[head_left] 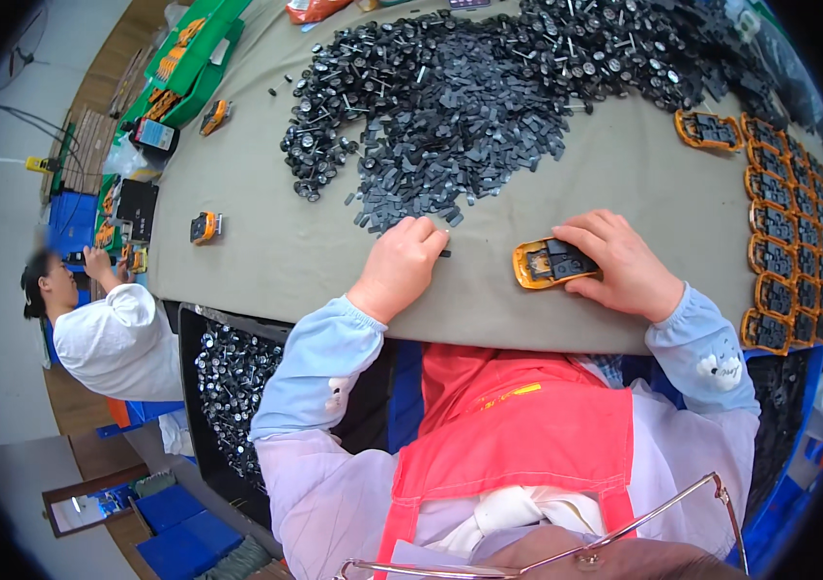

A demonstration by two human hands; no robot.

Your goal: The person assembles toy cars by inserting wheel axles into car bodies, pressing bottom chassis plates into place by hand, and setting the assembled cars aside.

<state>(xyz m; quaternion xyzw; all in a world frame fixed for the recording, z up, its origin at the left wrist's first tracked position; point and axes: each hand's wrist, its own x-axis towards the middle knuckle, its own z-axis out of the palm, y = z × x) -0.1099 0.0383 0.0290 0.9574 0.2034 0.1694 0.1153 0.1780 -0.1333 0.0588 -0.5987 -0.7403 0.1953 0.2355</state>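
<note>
My right hand (pixel 621 263) grips an orange toy car body (pixel 531 266) by its right end, thumb and fingers on opposite sides. The car lies bottom up on the cloth, its black inner parts showing. To its left, my left hand (pixel 398 265) is closed in a pinch, and a small dark plastic piece (pixel 445 253) sticks out by the fingertips. A heap of flat dark grey plastic pieces (pixel 464 135) lies just beyond the left hand. Around that heap spread many black wheels on metal axles (pixel 614 53).
Rows of upturned orange car bodies (pixel 773 259) line the table's right side. Two small orange cars (pixel 204 228) sit at the left, near green bins (pixel 201 92). A black crate of wheels (pixel 237 387) stands below the table edge. A co-worker (pixel 116 324) sits at the left.
</note>
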